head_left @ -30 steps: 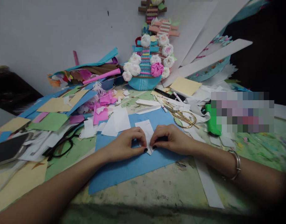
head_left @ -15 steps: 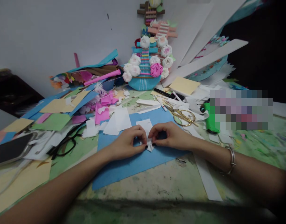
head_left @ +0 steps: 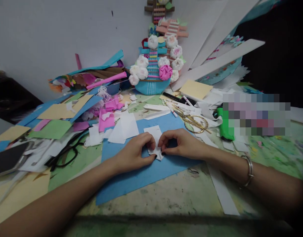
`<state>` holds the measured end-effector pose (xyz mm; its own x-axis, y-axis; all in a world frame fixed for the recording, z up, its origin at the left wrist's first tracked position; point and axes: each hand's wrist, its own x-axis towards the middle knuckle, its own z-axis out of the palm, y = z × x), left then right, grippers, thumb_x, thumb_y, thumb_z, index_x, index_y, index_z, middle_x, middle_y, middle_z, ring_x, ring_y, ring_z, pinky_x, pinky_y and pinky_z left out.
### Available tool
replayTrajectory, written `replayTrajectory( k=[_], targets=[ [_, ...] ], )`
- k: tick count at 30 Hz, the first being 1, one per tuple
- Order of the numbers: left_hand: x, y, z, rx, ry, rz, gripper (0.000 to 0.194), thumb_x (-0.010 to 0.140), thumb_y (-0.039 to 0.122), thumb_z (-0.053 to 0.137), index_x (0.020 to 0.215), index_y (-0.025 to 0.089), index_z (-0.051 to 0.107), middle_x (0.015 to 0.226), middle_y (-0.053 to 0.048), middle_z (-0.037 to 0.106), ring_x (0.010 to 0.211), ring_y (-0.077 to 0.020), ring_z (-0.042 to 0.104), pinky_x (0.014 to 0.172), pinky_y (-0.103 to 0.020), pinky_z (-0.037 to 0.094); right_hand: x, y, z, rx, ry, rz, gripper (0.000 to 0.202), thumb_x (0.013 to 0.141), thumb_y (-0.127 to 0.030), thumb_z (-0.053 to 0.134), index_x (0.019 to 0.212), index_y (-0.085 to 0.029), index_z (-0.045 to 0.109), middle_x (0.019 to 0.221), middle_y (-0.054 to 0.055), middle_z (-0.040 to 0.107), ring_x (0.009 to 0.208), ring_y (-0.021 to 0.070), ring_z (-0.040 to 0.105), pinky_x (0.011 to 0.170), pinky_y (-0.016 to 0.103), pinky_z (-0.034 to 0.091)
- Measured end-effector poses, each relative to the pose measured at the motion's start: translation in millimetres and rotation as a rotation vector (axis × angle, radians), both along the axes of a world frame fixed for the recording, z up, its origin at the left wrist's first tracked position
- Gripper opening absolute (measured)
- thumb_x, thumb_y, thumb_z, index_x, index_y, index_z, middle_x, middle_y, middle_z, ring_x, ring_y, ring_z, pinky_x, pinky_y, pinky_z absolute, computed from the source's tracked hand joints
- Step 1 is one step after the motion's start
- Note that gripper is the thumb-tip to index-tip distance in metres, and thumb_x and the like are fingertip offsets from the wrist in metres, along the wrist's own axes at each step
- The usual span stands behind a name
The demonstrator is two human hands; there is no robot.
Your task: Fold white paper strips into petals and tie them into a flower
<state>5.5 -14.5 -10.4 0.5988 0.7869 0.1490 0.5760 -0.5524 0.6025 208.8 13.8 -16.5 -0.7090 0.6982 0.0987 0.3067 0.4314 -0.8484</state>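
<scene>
A small white piece of paper [head_left: 155, 131] with a creased, crumpled lower end lies on a blue sheet [head_left: 131, 177] in front of me. At its left edge, my left hand [head_left: 135, 151] has curled fingers and thumb at the crumpled part. From the other side my right hand [head_left: 177, 143] pinches the same creased end between thumb and forefinger. Both thumbs sit close together over the lower point of the paper. Other cut white sheets [head_left: 125, 128] lie beyond my left hand, partly on the blue sheet.
Gold-handled scissors [head_left: 196, 123] and markers [head_left: 173, 95] lie beyond my right hand. A green object [head_left: 225, 123] stands farther right. Eyeglasses [head_left: 67, 156] and a phone [head_left: 10, 159] are at the left. Paper lutes with flowers [head_left: 152, 85] lean on the wall.
My left thumb and forefinger have parted slightly at the paper's creased end. My right hand stays almost in place. The view has shifted a little.
</scene>
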Motion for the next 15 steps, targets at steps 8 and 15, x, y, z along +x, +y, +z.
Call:
replayTrajectory(
  k=[8, 15],
  targets=[
    [-2.9, -8.3, -5.3, 0.225, -0.031, -0.05, 0.01, 0.079, 0.011, 0.056, 0.08, 0.018, 0.063, 0.092, -0.005, 0.053, 0.089, -0.0163, 0.05, 0.078, -0.03, 0.043, -0.4, -2.2, 1.8, 0.034, -0.014, -0.022, 0.016, 0.07, -0.007, 0.062, 0.084, -0.015, 0.064, 0.074, -0.001, 0.066, 0.069, 0.0104, 0.059, 0.069, 0.022, 0.045],
    [-5.5, -18.1, -3.8, 0.462, 0.164, -0.2, 0.019, 0.086, 0.012, 0.05, 0.099, 0.015, 0.064, 0.087, -0.008, 0.062, 0.089, -0.0201, 0.052, 0.078, -0.038, 0.045, 0.6, -1.9, 2.9, 0.076, -0.035, -0.028, 0.015, 0.07, -0.007, 0.064, 0.082, -0.016, 0.063, 0.074, -0.001, 0.065, 0.07, 0.0106, 0.059, 0.068, 0.022, 0.045]
  ],
)
